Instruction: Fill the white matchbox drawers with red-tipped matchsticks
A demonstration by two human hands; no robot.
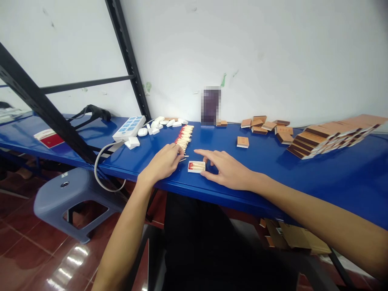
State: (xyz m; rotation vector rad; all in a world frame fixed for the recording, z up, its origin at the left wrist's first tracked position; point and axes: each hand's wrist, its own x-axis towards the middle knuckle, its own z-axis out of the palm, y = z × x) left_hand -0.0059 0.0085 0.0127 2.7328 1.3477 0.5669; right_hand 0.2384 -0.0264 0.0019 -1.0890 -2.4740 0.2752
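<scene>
Match tray (197,167) lies right of left hand (165,161), which is curled at the match pile (184,139), hold unclear; long axis left-right, nearer part-open right hand (227,167), thumb by tray's end.

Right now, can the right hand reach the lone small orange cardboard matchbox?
Likely yes: the small orange cardboard matchbox lies beyond the right hand, with only blue tabletop between, though that hand's fingers are at the white matchstick tray.
</scene>
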